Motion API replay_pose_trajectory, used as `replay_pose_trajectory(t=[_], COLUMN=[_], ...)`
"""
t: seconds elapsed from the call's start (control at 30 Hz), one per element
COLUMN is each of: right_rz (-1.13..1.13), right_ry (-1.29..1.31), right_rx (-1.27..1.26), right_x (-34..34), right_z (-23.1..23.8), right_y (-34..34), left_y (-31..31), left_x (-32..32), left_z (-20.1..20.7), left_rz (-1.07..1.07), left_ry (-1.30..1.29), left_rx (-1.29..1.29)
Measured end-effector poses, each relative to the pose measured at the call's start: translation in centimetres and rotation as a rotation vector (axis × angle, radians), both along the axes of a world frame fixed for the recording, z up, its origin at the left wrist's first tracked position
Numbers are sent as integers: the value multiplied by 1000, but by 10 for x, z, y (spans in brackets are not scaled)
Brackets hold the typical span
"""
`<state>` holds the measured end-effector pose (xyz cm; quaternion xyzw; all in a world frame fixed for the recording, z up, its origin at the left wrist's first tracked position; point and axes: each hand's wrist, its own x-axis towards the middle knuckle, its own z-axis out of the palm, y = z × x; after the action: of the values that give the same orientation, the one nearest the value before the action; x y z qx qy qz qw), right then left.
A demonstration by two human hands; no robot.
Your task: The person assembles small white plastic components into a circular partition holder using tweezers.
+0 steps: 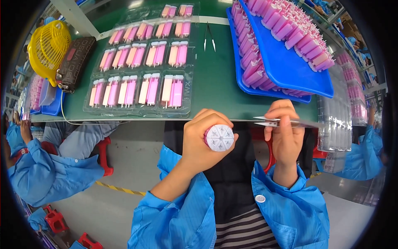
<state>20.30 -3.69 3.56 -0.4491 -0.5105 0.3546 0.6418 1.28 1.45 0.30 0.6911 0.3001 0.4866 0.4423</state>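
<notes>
My left hand (202,139) is wrapped round a round bundle of pink pieces (220,137), its white wedge-shaped ends facing up. Pinched in my right hand (285,135) is a pair of tweezers (267,121), the tips pointing left toward the bundle but apart from it. Both hands are at the near edge of the green table (213,79). Beyond my left hand lies a clear plastic tray (187,89), with pink and peach pieces side by side in its compartments.
Two blue trays (286,79) are stacked at the right, heaped with pink pieces (290,33). Other tweezers (209,37) lie mid-table. A yellow basket (49,47) and brown pouch (76,62) stand at the left. Clear plastic trays (335,120) overhang the right. Co-workers sit on both sides.
</notes>
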Motion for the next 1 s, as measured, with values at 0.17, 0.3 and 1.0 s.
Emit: replay_pose_trajectory(t=[0.17, 0.3, 1.0], right_rz=[385, 388, 437], right_ry=[234, -137, -406], right_rx=[-101, 118, 132], right_x=[-6, -15, -31], right_z=[25, 26, 19], right_y=[-2, 6, 22], left_y=[-3, -3, -2], left_x=[-6, -8, -11], left_z=[-12, -3, -13], left_rz=[-154, -270, -264], left_ry=[-79, -36, -20], left_rx=[-275, -299, -369])
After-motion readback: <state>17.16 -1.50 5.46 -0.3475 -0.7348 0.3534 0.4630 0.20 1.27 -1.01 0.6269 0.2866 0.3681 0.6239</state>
